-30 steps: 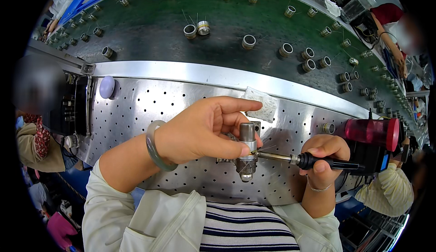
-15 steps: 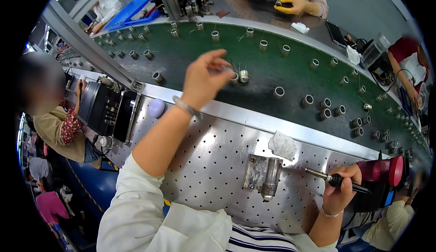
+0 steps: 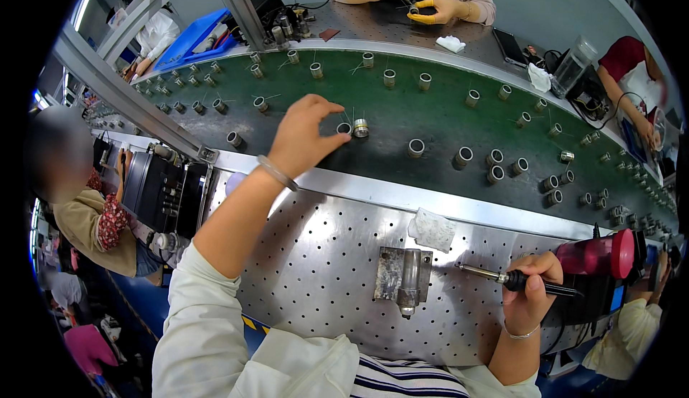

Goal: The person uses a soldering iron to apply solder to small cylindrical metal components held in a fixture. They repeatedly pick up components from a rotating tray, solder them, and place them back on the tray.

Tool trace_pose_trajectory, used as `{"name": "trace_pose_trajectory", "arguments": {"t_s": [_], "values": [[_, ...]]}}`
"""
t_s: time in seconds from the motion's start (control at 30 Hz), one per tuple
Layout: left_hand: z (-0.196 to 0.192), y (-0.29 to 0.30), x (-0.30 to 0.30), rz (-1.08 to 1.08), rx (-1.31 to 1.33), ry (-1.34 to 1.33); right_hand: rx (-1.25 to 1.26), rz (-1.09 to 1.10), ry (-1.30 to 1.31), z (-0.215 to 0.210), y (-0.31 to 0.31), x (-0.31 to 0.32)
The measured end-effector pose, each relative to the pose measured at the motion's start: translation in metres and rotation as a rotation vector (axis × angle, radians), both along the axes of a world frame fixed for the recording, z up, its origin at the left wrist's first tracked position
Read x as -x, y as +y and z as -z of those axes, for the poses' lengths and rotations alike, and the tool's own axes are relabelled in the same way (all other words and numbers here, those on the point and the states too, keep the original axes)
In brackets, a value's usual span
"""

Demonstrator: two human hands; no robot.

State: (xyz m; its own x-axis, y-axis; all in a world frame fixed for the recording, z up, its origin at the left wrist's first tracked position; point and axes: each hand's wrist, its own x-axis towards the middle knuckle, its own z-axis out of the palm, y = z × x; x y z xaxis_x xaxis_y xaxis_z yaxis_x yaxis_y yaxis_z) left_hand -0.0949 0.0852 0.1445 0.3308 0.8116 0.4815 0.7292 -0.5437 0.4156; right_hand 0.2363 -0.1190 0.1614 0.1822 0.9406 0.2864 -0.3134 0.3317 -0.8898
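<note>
Over the green belt, my left hand (image 3: 305, 134) is open, thumb and forefinger apart. Between their tips stands a small metal cylinder with thin wire leads (image 3: 344, 130); I cannot tell whether the thumb touches it. Right beside that one is a shinier cylinder with a yellowish band (image 3: 361, 127). My right hand (image 3: 530, 290) grips a soldering iron (image 3: 515, 279) by its black handle, with the tip pointing left above the perforated metal bench. Left of the tip sits a worn metal holding block (image 3: 403, 277) with a rounded, tube-like part.
The green belt (image 3: 301, 114) carries many similar cylinders. A crumpled white cloth (image 3: 432, 230) lies behind the block. At right stands a dark red container (image 3: 599, 254); at left, a purple round object (image 3: 235, 183) and black equipment (image 3: 169, 183). Across the belt a co-worker's hands (image 3: 438, 12) work.
My left thumb and forefinger have come down around the nearer cylinder, and the hand sits a little further left. The view has shifted slightly. My right hand still holds the soldering iron.
</note>
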Motion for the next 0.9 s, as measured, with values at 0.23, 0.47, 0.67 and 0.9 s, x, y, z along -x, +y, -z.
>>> {"name": "trace_pose_trajectory", "arguments": {"t_s": [0.23,0.47,0.67,0.9], "values": [[0.017,-0.003,0.004,-0.079,0.179,0.124,-0.005,-0.001,0.056,0.007,-0.001,-0.005],[-0.02,-0.033,0.004,-0.113,0.03,0.053,-0.025,-0.054,-0.039,-0.01,-0.003,0.004],[-0.001,-0.002,-0.018,-0.106,-0.013,0.207,0.043,-0.024,0.03,-0.007,-0.013,0.006],[-0.012,-0.066,-0.09,0.292,0.608,-0.465,0.0,-0.017,0.053,0.022,0.017,-0.035]]}}
